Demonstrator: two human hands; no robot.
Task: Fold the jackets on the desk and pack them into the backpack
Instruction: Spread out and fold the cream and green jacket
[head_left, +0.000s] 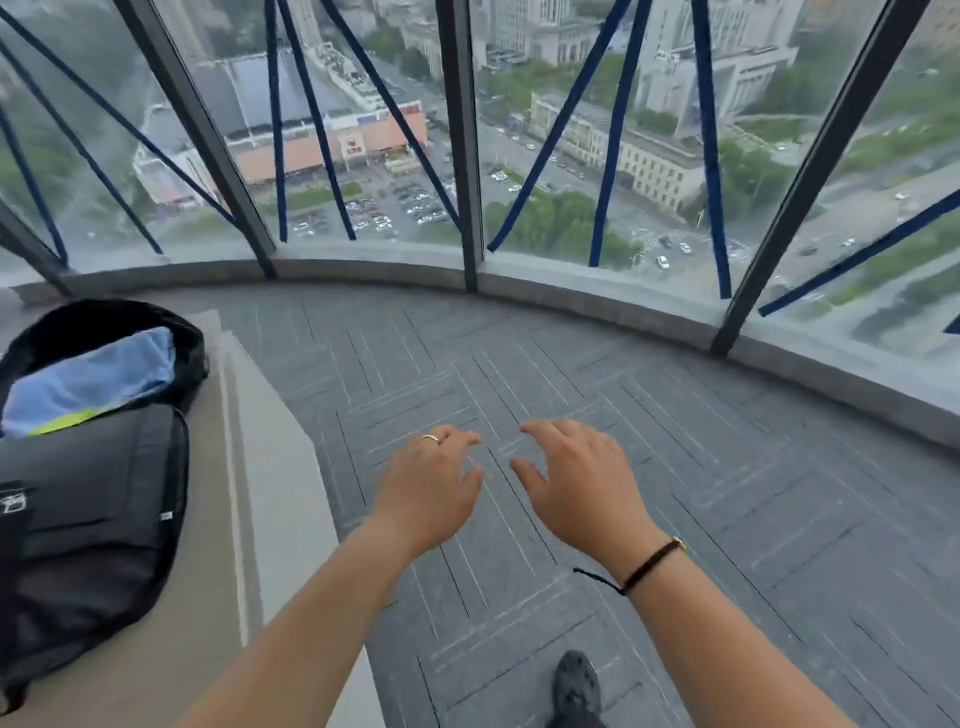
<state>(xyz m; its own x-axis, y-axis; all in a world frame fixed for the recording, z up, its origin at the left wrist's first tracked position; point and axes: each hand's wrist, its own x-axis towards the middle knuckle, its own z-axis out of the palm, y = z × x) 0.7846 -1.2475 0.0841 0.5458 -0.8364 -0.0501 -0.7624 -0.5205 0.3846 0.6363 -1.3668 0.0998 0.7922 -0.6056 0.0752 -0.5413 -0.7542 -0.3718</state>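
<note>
A black backpack (88, 499) lies on the beige desk (218, 597) at the left, its top unzipped. Inside the opening sits a folded light blue jacket (93, 379) with a neon yellow stripe. My left hand (431, 493), wearing a ring, and my right hand (582, 483), with a dark cord bracelet on the wrist, hover side by side over the carpet to the right of the desk. Both hands hold nothing and their fingers are spread. Neither touches the backpack.
Grey patterned carpet (649, 467) covers the floor. A curved glass wall with dark frames (460, 145) and blue tape strips rises beyond a low ledge (571, 280). A dark shoe (576, 686) shows at the bottom.
</note>
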